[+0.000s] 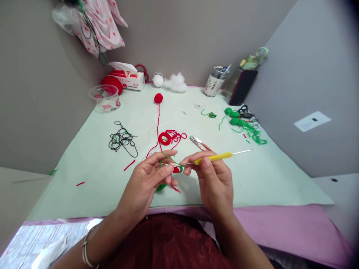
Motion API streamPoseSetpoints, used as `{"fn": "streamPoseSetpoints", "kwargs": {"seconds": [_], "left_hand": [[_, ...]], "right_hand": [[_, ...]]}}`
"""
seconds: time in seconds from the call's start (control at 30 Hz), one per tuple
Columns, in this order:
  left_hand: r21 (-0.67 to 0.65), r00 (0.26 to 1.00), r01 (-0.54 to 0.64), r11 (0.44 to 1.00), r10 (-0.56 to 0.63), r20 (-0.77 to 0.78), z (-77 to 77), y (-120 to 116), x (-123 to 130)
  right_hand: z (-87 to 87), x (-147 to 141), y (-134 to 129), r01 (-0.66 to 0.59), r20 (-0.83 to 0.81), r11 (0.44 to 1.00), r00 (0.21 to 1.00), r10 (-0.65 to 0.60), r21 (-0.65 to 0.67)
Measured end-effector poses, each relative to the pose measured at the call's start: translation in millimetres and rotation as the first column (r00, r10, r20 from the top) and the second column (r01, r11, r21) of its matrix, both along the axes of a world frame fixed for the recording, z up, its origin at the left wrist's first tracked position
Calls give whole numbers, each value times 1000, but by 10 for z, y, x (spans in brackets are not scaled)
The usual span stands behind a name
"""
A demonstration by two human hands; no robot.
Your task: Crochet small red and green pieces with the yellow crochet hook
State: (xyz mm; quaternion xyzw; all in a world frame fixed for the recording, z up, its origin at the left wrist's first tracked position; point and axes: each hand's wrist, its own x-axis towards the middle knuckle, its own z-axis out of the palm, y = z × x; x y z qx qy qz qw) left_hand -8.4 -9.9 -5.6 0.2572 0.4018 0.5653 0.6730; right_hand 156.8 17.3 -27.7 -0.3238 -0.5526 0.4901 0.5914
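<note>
My right hand (214, 181) grips a yellow-handled crochet hook (214, 157), its thin metal shaft pointing left toward my other hand. Pinched in my left hand (150, 175) is a small crochet piece (177, 169) in red, white and green. The hook's left tip meets this piece; whether it passes through a stitch I cannot tell. Green yarn runs over my left fingers to the piece. Below those fingers lies a green yarn ball (161, 187), partly hidden, beside a red yarn end (175, 189). Thread snips (200, 144) lie just beyond my right hand.
Red yarn (165, 138) lies coiled ahead, with a small red ball (158, 98) farther back. Tangled black cord (122, 140) is on the left; green yarn pieces (249, 129) lie right. A plastic tub (106, 99), tissue pack (130, 79), pen cup (214, 82) and phone (243, 87) stand at the back.
</note>
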Motion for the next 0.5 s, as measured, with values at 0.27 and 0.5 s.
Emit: {"fn": "streamPoseSetpoints", "kwargs": {"seconds": [0.27,0.5], "left_hand": [[55,997,-3,998,8,-83,-8,0,16],[130,973,-60,990,87,-214,-44,-33,8]], "right_hand": [[81,-4,-106,105,182,973,973,-143,207],[144,-11,-161,20,369,773,871,-325,634]]}}
